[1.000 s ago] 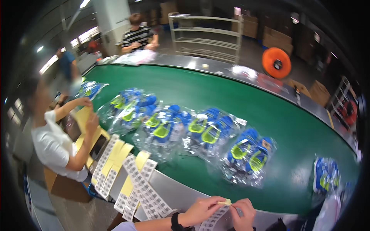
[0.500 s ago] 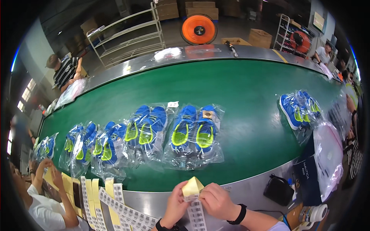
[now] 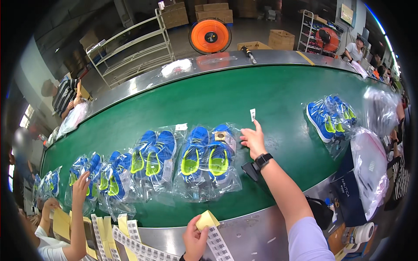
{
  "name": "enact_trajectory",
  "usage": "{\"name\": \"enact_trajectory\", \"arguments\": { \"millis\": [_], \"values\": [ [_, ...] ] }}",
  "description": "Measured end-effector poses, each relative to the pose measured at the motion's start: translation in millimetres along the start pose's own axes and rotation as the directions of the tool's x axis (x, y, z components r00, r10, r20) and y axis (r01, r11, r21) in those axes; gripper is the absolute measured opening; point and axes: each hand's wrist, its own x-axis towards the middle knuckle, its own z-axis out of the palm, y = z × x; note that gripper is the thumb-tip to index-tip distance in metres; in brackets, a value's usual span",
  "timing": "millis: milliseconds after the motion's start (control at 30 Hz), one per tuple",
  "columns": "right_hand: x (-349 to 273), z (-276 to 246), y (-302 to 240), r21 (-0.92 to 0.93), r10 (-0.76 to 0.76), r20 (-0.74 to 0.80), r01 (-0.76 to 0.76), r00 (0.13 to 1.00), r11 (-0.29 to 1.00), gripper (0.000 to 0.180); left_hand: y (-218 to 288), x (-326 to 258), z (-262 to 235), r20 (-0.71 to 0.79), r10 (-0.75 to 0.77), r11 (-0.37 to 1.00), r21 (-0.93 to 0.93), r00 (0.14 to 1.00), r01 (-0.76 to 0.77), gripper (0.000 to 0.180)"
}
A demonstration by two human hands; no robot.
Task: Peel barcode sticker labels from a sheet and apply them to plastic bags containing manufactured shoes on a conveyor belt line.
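Over the green conveyor belt (image 3: 278, 100), my right hand (image 3: 254, 140) reaches out with fingers spread. A small white barcode sticker (image 3: 253, 115) clings to the tip of its index finger. This hand is just right of the nearest pair of blue shoes (image 3: 200, 158), which lies in a clear plastic bag. At the near metal edge, my left hand (image 3: 196, 238) is closed on a strip of barcode stickers (image 3: 217, 243). The strip's yellow backing (image 3: 208, 219) folds over at the top, and its lower end hangs toward me.
More bagged blue shoes (image 3: 152, 158) lie leftward, and another bagged pair (image 3: 333, 119) at right. Several sticker strips (image 3: 130, 239) cover the near left edge, beside a co-worker's raised hand (image 3: 80, 187). A dark blue box (image 3: 346, 191) and plastic bags (image 3: 368, 174) stand right.
My right hand has left the strip and stretched forward over the belt with a sticker on its finger. My left hand keeps the strip, slightly lower. A co-worker's hand at left has reached toward the shoes.
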Motion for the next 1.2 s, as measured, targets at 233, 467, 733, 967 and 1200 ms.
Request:
{"name": "enact_trajectory", "arguments": {
  "millis": [233,467,733,967,1200],
  "values": [
    [6,-5,-3,-0.288,-0.005,0.114,0.037,0.994,0.957,0.086,-1,-1,2,0.011,0.002,1.0,-0.008,1.0,-0.001,0.043],
    [24,-48,-28,-0.287,-0.06,0.068,0.077,0.996,0.955,0.045,-7,0,8,0.022,-0.002,0.997,-0.071,1.0,0.004,0.042],
    [41,-39,-38,-0.25,0.174,0.313,-0.095,0.934,0.964,0.012,-11,0,14,0.025,-0.018,0.998,-0.055,1.0,0.02,0.043],
    [45,-28,-26,-0.376,0.241,0.281,-0.124,0.929,0.918,0.008,-9,-3,21,0.027,-0.031,0.999,-0.04,0.999,0.033,0.042],
    [49,-27,-9,-0.339,0.141,0.154,-0.082,0.978,0.937,0.006,-9,-3,28,0.037,-0.021,0.999,-0.047,0.999,0.022,0.041]
  ]
}}
